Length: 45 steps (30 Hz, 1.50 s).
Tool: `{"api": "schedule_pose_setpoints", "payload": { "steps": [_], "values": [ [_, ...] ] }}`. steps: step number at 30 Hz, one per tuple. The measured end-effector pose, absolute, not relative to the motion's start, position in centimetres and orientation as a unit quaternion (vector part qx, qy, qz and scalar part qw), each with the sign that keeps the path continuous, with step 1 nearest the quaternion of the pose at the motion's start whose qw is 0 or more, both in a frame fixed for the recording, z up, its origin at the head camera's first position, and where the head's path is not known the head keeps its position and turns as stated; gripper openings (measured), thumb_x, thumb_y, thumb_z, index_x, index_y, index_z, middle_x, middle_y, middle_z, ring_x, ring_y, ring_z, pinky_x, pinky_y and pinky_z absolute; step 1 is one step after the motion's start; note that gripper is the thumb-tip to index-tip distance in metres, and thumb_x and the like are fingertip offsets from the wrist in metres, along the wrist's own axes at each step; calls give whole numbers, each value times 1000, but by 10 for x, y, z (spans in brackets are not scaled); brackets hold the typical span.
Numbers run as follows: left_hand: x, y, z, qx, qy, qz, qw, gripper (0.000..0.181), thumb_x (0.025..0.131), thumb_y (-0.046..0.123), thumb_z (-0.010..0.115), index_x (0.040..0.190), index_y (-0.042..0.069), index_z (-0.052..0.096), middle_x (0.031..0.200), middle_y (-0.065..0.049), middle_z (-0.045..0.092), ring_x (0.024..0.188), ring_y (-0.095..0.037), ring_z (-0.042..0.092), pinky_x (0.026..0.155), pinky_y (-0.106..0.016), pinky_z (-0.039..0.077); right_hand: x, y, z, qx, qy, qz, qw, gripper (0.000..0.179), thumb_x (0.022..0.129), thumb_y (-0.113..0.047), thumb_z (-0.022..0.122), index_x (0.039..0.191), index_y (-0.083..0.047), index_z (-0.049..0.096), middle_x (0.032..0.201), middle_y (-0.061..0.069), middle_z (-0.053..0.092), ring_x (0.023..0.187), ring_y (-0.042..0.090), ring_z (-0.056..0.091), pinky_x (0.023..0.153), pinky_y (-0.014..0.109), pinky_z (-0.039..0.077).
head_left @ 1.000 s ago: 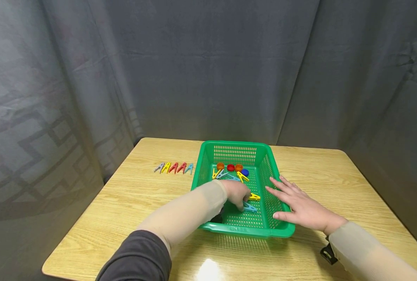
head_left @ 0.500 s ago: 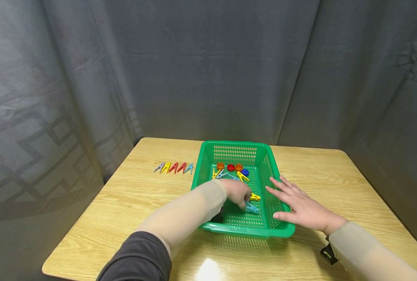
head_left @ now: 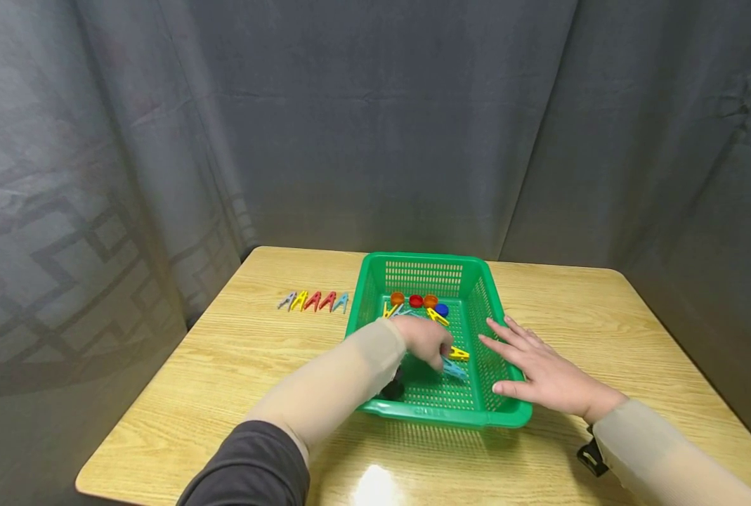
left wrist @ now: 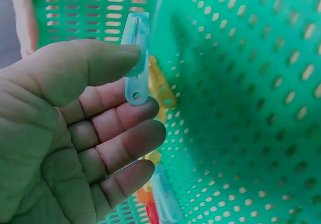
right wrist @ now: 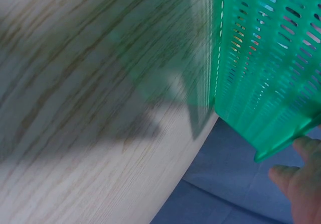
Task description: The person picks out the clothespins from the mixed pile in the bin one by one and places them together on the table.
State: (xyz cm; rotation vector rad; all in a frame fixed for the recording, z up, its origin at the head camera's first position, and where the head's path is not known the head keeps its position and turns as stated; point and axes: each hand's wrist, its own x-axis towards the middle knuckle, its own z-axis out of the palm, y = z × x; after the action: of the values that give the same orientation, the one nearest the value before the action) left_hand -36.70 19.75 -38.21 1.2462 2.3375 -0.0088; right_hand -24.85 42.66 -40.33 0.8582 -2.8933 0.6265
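Pinching light-blue clothespin (head_left: pixel 455 370) in left hand (head_left: pixel 422 339), with right hand (head_left: pixel 542 372) spread by basket (head_left: pixel 432 414); could snag adjacent yellow clothespin (head_left: pixel 460 353) if dragged.

A light-blue plastic clothespin (left wrist: pixel 138 79), with a hole near one end, is pinched by the thumb and fingers of the left hand (head_left: pixel 421 337). It is held inside the green basket (head_left: pixel 426 414), nearer the basket's right edge than its left, and is slanted toward the near right corner. The rectangular, slotted basket is stood upright, with the right hand (head_left: pixel 546 372) spread at its right rim.
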Motion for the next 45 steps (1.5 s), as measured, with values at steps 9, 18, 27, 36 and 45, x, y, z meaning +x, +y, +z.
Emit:
{"api": "schedule_pose_setpoints", "payload": {
  "steps": [9, 18, 27, 36, 45],
  "values": [
    [-376, 190, -370, 446, 862, 56, 235, 19, 88, 31, 71, 102, 20, 64, 97, 12, 59, 85, -6, 53, 74, -23, 45, -249, 427, -405, 279, -938, 203, 30, 70, 89, -36, 67, 149, -19, 36, 158, 9, 22, 143, 42, 10, 107, 64, 15],
    [-384, 178, -354, 454, 858, 125, 205, 22, 87, 30, 72, 106, 18, 65, 98, 11, 60, 88, -7, 55, 77, -23, 46, -249, 427, -404, 280, -938, 200, 31, 70, 88, -35, 68, 149, -19, 37, 158, 8, 21, 143, 44, 11, 105, 66, 16],
    [-389, 158, -336, 433, 864, 177, 183, 25, 86, 31, 73, 106, 16, 66, 99, 9, 62, 90, -8, 56, 81, -23, 46, -249, 427, -404, 278, -941, 194, 30, 71, 88, -35, 68, 149, -17, 37, 159, 5, 20, 144, 41, 9, 105, 66, 16],
    [-397, 135, -326, 409, 877, 198, 158, 20, 87, 30, 73, 102, 19, 66, 95, 9, 63, 88, -12, 56, 78, -27, 47, -249, 428, -404, 276, -942, 189, 33, 71, 88, -38, 68, 149, -18, 37, 157, 10, 23, 144, 40, 10, 106, 64, 17],
    [-405, 114, -320, 391, 881, 227, 141, 25, 87, 27, 72, 108, 14, 66, 105, 3, 64, 95, -12, 58, 83, -28, 47, -251, 427, -405, 277, -941, 191, 31, 72, 88, -41, 66, 149, -17, 37, 158, 10, 21, 142, 44, 12, 105, 66, 17]
  ]
}}
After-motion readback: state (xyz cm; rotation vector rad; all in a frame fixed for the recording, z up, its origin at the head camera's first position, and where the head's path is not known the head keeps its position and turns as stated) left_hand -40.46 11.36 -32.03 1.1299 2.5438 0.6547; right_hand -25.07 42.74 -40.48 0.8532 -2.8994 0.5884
